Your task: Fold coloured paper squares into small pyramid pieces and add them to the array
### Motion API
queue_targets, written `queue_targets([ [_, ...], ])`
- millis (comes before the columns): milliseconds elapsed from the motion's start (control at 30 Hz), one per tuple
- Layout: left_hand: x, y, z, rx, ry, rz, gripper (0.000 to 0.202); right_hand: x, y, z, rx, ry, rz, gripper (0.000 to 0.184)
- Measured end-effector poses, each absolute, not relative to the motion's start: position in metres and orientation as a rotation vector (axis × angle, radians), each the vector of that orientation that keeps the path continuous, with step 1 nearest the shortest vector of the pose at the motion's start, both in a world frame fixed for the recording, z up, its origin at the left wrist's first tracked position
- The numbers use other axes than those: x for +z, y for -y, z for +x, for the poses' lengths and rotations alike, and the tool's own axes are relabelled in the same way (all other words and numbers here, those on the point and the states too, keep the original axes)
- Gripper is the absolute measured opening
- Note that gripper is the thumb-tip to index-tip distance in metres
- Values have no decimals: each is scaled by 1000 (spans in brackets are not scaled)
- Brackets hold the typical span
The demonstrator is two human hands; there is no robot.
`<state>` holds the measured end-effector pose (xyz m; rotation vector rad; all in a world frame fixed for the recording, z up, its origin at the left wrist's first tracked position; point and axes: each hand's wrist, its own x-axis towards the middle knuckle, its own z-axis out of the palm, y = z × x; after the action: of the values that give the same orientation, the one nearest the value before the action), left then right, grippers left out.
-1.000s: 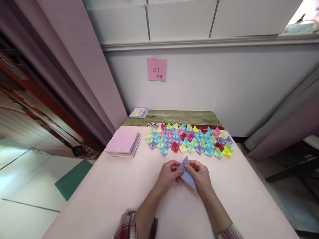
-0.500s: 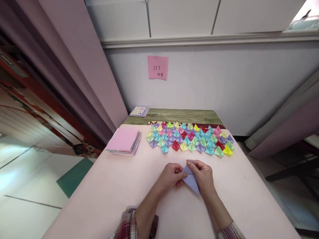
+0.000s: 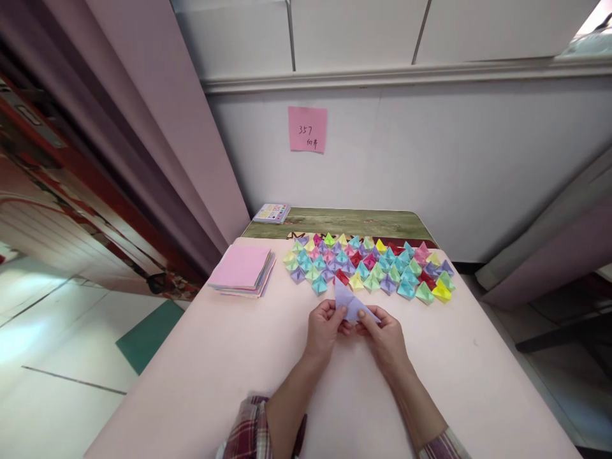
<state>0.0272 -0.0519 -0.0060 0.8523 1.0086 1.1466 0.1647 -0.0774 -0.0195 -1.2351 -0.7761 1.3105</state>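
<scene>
A purple sheet of origami paper [image 3: 350, 303], folded into a triangle, is held up above the table between both hands. My left hand [image 3: 326, 325] pinches its lower left part, thumb on the near face. My right hand [image 3: 382, 328] grips the lower right corner in the same way, thumb in front and fingers behind. One point of the triangle stands upward at the left and covers part of a red folded paper piece [image 3: 342, 276]. Just beyond the hands, several small folded paper pieces [image 3: 376, 271] in many colours stand in close rows.
A stack of square coloured paper [image 3: 241, 268], pink on top, lies at the table's left. Behind it sits a printed packet [image 3: 272, 213] on the green wood-patterned surface [image 3: 354, 222]. A pink note [image 3: 307, 129] hangs on the wall. The pale pink table [image 3: 229, 357] stretches around my arms.
The purple paper has been turned, its long point now upward instead of down toward me. Both hands have shifted their grip to its lower edge. The view has swung slightly left.
</scene>
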Motion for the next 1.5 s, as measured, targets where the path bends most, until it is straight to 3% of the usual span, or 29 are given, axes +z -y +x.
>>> queue_targets([
  [267,0,52,20,953,-953,919,41,-18,79,174,1257,931,-1337,37],
  [633,-3,51,25,1165,-1054,679,41,-12,76,173,1026,615,-1328,38],
  [900,-2,53,28,1165,-1092,818,28,-13,79,164,1043,807,-1317,35],
  [1100,2,55,29,1181,-1033,799,29,-10,79,163,1066,856,-1241,31],
  [1233,3,57,32,1226,-938,754,31,-14,78,155,1254,874,-1149,43],
  [1500,-3,58,35,1193,-882,617,27,-27,81,150,1270,1012,-1186,35],
])
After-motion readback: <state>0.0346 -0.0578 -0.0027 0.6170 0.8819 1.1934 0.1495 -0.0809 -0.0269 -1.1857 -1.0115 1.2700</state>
